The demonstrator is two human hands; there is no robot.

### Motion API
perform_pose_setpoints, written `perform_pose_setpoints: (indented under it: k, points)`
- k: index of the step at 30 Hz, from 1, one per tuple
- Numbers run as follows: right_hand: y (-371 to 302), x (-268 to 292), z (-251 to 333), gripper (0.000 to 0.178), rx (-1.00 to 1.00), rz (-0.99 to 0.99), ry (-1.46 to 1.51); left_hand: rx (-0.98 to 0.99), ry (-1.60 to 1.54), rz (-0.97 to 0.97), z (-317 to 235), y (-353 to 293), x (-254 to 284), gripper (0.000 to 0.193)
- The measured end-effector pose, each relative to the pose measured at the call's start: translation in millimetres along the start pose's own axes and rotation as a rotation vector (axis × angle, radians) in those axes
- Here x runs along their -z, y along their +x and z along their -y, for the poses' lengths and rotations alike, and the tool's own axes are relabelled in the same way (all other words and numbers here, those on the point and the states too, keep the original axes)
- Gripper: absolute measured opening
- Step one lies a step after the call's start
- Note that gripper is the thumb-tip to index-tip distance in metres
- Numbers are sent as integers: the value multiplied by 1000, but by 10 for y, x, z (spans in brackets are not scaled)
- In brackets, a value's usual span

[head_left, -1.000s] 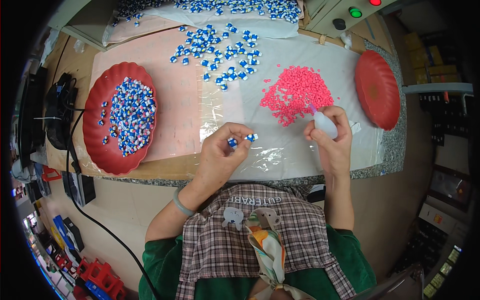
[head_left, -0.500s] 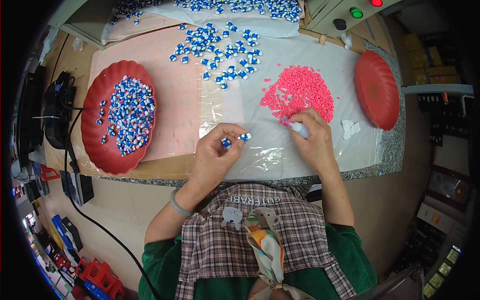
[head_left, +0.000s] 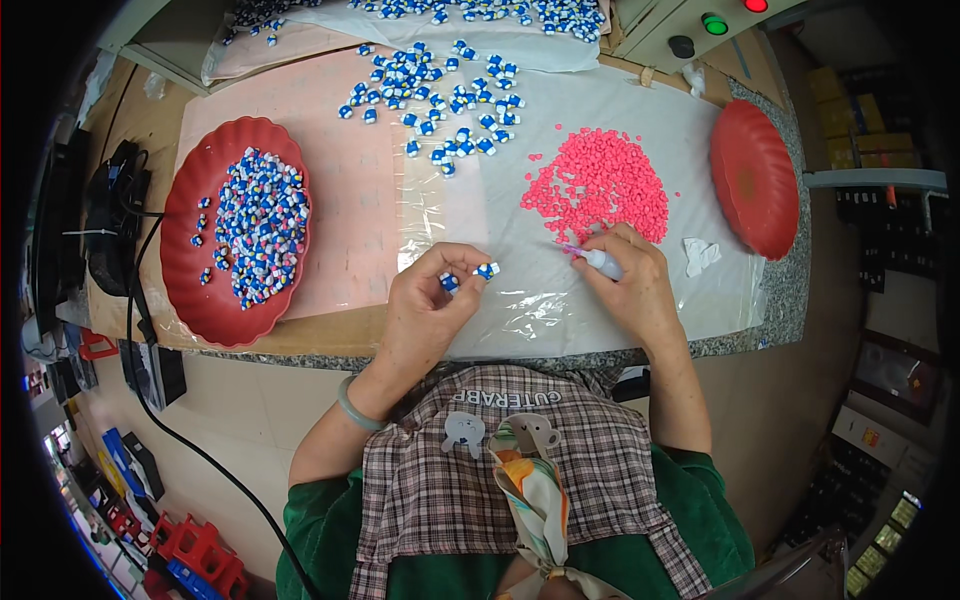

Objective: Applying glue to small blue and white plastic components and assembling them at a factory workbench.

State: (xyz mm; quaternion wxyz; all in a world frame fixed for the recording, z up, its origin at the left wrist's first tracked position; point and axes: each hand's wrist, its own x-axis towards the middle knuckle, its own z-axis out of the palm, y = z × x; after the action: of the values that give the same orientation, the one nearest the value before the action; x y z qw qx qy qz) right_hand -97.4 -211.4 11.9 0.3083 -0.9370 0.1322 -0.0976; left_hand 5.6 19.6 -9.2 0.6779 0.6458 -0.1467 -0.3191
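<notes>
My left hand (head_left: pixel 425 302) pinches a small blue-and-white figure piece (head_left: pixel 487 270) between thumb and fingertips. A second blue-and-white piece (head_left: pixel 449 282) sits inside the curl of the same fingers. My right hand (head_left: pixel 642 290) is closed round a small pale squeeze bottle (head_left: pixel 602 262) with a thin purplish tip. That tip points left, at the lower edge of a heap of tiny pink pieces (head_left: pixel 605 180); whether a piece clings to it is too small to tell. Several blue-and-white pieces (head_left: pixel 465 150) lie loose beyond my left hand.
A red scalloped dish (head_left: pixel 185 270) at the left holds many blue-and-white pieces. Another red dish (head_left: pixel 755 180) stands at the right. White crumpled scraps (head_left: pixel 701 255) lie beside my right hand. More pieces cover a raised sheet (head_left: pixel 480 45) at the back. A black cable (head_left: pixel 150 400) hangs at the left.
My right hand has shifted slightly right and down, and the bottle has tilted flatter with its tip still by the pink heap. My left hand has barely moved, still pinching the figure piece.
</notes>
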Motion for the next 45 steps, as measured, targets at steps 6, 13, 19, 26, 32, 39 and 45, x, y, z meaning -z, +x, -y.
perform_pose_setpoints:
  k: [6,13,19,26,32,39,45]
  points:
    - [-9,-4,-16,16,25,17,69,-33,-23,-66,-36,31,49,16]
    - [7,22,51,24,86,112,-36,61,-203,-68,-37,29,110,18]
    - [60,83,64,21,84,231,-110,20,-272,-76,-44,53,116,15]
    - [12,55,59,19,116,179,-92,-3,-179,-120,-59,35,129,16]
    - [-43,47,79,14,42,191,474,-60,-1,31,18,-30,-24,21]
    - [-57,-125,272,15,-132,241,842,-68,245,118,-60,-44,-145,21]
    - [-56,-184,363,19,-178,245,723,-229,377,91,-84,-38,-180,21]
